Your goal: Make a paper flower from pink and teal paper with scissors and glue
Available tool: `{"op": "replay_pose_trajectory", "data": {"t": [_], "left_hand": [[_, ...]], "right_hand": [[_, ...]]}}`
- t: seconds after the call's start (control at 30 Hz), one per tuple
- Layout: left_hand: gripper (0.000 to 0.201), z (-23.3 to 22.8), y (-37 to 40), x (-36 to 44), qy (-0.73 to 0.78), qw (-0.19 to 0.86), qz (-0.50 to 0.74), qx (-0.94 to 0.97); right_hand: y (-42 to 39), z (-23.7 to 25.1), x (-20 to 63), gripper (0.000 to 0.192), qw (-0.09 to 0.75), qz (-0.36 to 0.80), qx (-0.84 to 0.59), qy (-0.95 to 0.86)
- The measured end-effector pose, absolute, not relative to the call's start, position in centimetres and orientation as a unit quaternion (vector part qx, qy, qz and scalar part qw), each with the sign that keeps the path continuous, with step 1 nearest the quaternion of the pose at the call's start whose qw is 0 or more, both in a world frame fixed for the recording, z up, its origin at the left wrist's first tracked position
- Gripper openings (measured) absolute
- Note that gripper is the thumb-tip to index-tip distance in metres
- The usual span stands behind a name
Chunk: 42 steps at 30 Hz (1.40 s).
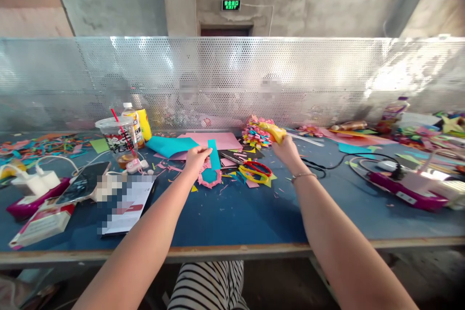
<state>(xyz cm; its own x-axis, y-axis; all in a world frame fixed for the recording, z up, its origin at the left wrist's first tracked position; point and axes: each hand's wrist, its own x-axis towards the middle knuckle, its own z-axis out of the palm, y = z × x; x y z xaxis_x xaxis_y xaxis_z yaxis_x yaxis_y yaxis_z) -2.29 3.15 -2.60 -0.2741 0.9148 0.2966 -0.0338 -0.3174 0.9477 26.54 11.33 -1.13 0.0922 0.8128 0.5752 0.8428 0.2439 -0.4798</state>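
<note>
My left hand [196,157] pinches a teal paper strip [214,154] that stands over a pink and teal paper ring [209,177] on the blue table [232,213]. My right hand [286,151], with a thin bracelet on the wrist, grips a yellow glue gun [273,131] held above the table, its clear glue stick [307,140] pointing right. Just behind the gun lies a pile of folded multicoloured paper pieces [254,134]. Scissors with red and yellow handles [254,170] lie between my two hands.
Pink and teal paper sheets [203,142] lie at the back centre. A plastic cup with a red straw [118,139], a bottle [136,121], a phone [83,183] and chargers stand left. A black cable and purple power strip [407,189] sit right. A perforated metal screen [232,82] closes the far edge.
</note>
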Motion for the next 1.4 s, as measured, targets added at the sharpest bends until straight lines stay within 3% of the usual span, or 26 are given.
{"op": "replay_pose_trajectory", "data": {"t": [0.07, 0.13, 0.27, 0.5, 1.4], "left_hand": [[0.025, -2.4, 3.0, -2.1, 0.47, 0.357, 0.651, 0.477], [0.024, -2.3, 2.9, -2.1, 0.48, 0.349, 0.649, 0.475], [0.024, -2.5, 3.0, -2.1, 0.498, 0.312, 0.634, 0.502], [0.024, -2.8, 3.2, -2.2, 0.519, 0.266, 0.604, 0.543], [0.023, -2.7, 3.1, -2.2, 0.507, 0.248, 0.625, 0.539]], "right_hand": [[9.5, -0.3, 23.4, 0.039, 0.471, 0.04, -0.555, -0.684], [7.7, -0.1, 20.5, 0.037, 0.479, 0.031, -0.495, -0.724], [5.7, -0.8, 17.4, 0.041, 0.422, -0.08, -0.529, -0.732], [6.1, -1.6, 17.0, 0.026, 0.361, -0.164, -0.522, -0.755], [6.0, -1.0, 17.6, 0.018, 0.343, -0.109, -0.512, -0.78]]}}
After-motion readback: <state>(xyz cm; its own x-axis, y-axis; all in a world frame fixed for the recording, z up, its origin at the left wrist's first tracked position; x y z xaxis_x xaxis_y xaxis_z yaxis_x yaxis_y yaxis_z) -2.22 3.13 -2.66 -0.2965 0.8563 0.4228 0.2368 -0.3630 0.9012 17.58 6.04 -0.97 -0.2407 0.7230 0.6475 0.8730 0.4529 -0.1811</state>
